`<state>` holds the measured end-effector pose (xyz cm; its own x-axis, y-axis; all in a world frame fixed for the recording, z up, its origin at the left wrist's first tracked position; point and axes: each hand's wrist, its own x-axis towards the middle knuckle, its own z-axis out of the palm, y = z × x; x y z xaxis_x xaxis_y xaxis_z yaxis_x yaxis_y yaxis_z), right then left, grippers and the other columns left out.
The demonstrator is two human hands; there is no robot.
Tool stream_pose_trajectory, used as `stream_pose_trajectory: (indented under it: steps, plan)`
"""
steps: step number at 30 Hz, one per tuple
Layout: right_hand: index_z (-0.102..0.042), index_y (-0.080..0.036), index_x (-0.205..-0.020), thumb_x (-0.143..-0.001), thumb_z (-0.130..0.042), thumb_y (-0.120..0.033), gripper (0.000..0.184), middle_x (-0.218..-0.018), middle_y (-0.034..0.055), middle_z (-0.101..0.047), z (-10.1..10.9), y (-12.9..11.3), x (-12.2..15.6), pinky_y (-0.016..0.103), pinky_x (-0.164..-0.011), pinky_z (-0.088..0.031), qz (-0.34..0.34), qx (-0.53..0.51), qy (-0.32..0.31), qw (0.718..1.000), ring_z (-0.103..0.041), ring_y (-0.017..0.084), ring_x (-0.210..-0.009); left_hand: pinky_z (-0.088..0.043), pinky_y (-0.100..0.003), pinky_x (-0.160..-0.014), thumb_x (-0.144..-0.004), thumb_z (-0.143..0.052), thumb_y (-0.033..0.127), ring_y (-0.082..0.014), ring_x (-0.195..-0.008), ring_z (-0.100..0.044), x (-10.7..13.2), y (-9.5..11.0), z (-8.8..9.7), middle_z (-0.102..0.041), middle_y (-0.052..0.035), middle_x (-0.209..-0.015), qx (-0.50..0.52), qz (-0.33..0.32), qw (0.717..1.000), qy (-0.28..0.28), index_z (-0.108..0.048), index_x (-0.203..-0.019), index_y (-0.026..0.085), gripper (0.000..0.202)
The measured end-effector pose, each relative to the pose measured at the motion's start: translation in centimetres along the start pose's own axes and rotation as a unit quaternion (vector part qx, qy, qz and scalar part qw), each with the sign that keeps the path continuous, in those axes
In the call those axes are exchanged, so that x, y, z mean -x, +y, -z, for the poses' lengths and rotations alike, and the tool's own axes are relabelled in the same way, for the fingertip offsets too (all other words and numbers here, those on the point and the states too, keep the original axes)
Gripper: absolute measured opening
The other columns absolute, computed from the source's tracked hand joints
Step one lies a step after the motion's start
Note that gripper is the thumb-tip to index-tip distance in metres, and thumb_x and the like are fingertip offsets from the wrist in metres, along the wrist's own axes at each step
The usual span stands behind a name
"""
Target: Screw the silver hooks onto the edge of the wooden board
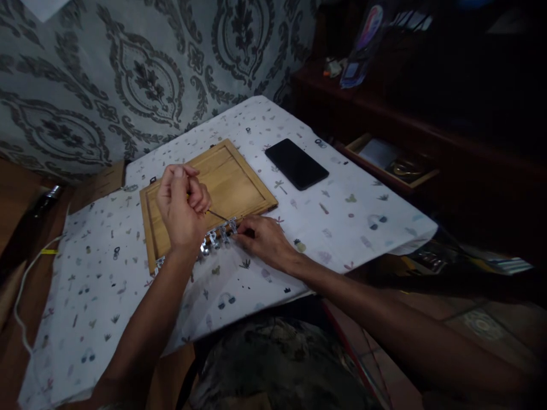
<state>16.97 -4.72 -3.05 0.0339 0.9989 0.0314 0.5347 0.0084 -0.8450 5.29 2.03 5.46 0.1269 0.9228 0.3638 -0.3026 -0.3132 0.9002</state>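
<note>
My left hand [182,199] is closed around a screwdriver, whose handle is mostly hidden in the fist. The thin dark shaft of the screwdriver [217,216] slants down to the right and meets the row of metal clips [213,239] on the near edge of a wooden board [226,176]. At the right end of that row, my right hand [269,242] pinches the last shiny clip between thumb and fingers; the fingertips partly cover it. The board lies flat, with a raised frame around its middle panel. My left forearm and fist hide part of its near side.
A black phone [297,164] lies right of the board on the patterned tablecloth [342,222]. An open drawer [391,162] with small items stands beyond the table's right side. Patterned wall covers the back; a white cable [21,296] hangs at the left. Cardboard [98,185] sits at the left back.
</note>
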Motion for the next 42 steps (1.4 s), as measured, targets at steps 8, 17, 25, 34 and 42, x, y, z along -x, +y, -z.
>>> stream_pose_trajectory:
  steps: [8, 17, 25, 34, 42]
  plan:
    - [-0.073, -0.018, -0.08, -0.085, -0.072, -0.019, 0.005, -0.083, 0.0035, -0.072, 0.0, -0.1, -0.1, 0.027, -0.069, -0.038, 0.004, 0.015, -0.008, 1.0, -0.06, 0.016, -0.077, -0.018, -0.019, -0.04, -0.095, -0.067, 0.034, -0.0051, -0.038, -0.015, 0.8, 0.5, -0.6, -0.024, 0.0102, -0.045, 0.036, -0.01, 0.999, -0.016, -0.06, -0.075, 0.019, 0.026]
    - [-0.073, -0.02, -0.081, -0.086, -0.07, -0.021, 0.006, -0.08, 0.0017, -0.07, 0.0, 0.1, 0.0, 0.027, -0.066, -0.036, 0.009, 0.008, -0.004, 1.0, -0.058, 0.014, -0.073, -0.02, -0.019, -0.041, -0.099, -0.06, 0.027, -0.0053, -0.038, -0.016, 0.9, -0.3, -0.7, -0.024, 0.01, -0.045, 0.046, 0.01, 0.999, -0.003, -0.061, -0.073, 0.018, 0.027]
    - [-0.073, -0.019, -0.08, -0.085, -0.071, -0.019, 0.005, -0.08, 0.0016, -0.069, 0.0, -0.1, -0.1, 0.026, -0.066, -0.035, 0.001, 0.007, -0.007, 1.0, -0.057, 0.014, -0.073, -0.02, -0.018, -0.041, -0.092, -0.068, 0.03, -0.0047, -0.039, -0.017, 1.0, -0.4, -0.9, -0.026, 0.0107, -0.045, 0.039, 0.011, 0.998, -0.038, -0.061, -0.075, 0.018, 0.021]
    - [-0.072, -0.018, -0.078, -0.086, -0.07, -0.021, 0.009, -0.08, 0.0017, -0.07, 0.4, -0.5, 0.0, 0.026, -0.066, -0.035, -0.011, 0.014, -0.012, 1.0, -0.058, 0.014, -0.073, -0.025, -0.017, -0.041, -0.087, -0.069, 0.027, -0.0048, -0.037, -0.019, -0.5, -0.4, -0.4, -0.029, 0.0119, -0.044, 0.014, 0.073, 0.985, -0.159, -0.065, -0.086, 0.018, 0.01]
    - [-0.073, -0.019, -0.081, -0.086, -0.07, -0.02, 0.006, -0.082, 0.0022, -0.071, 0.2, -0.3, -0.1, 0.027, -0.067, -0.036, -0.013, 0.011, -0.019, 1.0, -0.058, 0.015, -0.074, -0.041, -0.021, -0.049, -0.091, -0.072, 0.043, -0.0088, -0.049, -0.044, 0.4, -0.3, -1.2, -0.046, 0.0061, -0.057, -0.059, 0.022, 0.996, -0.068, -0.062, -0.087, 0.021, 0.024]
